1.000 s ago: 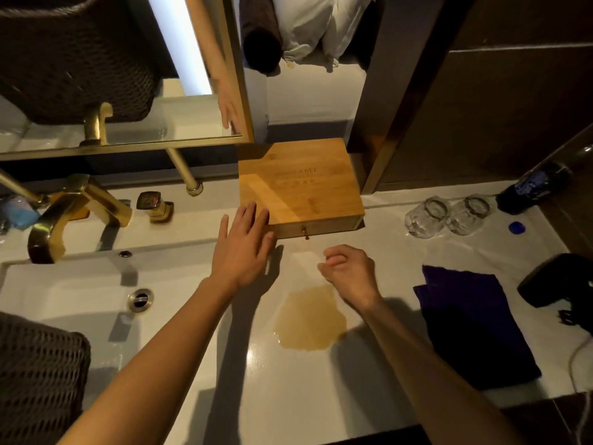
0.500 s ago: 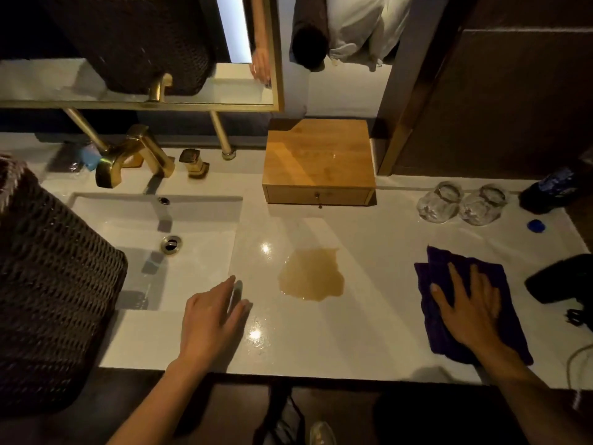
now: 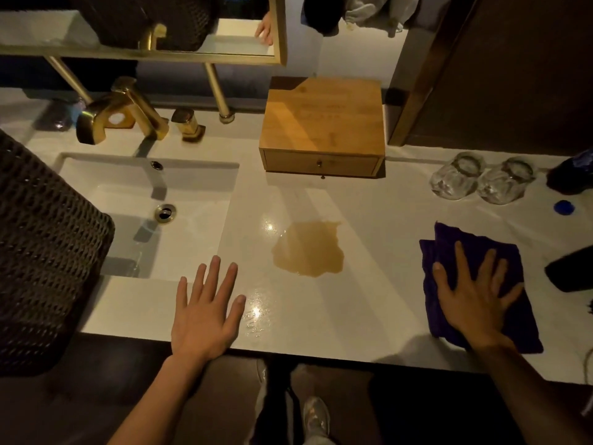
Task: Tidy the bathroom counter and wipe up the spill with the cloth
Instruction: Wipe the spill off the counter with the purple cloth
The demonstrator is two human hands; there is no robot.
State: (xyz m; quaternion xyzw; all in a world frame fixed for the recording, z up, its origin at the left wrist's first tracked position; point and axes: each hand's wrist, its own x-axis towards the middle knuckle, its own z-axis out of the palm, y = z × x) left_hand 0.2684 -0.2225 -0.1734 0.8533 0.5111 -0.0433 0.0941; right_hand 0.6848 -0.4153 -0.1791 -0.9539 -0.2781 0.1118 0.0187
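A brown spill lies on the white counter in the middle. To its right a folded purple cloth lies flat, and my right hand rests spread on top of it, fingers apart, pressing rather than gripping. My left hand lies flat and open on the counter's front edge, left of the spill and just in front of the sink. A wooden drawer box stands shut against the back wall behind the spill.
Two upturned glasses stand at the back right, beside a dark bottle and a blue cap. A black hair dryer lies at the right edge. A gold faucet stands behind the sink; a woven basket fills the left.
Both hands left the wooden box and drew back. My right hand moved right onto the purple cloth; my left hand came down to the counter's front edge. The view pulled back.
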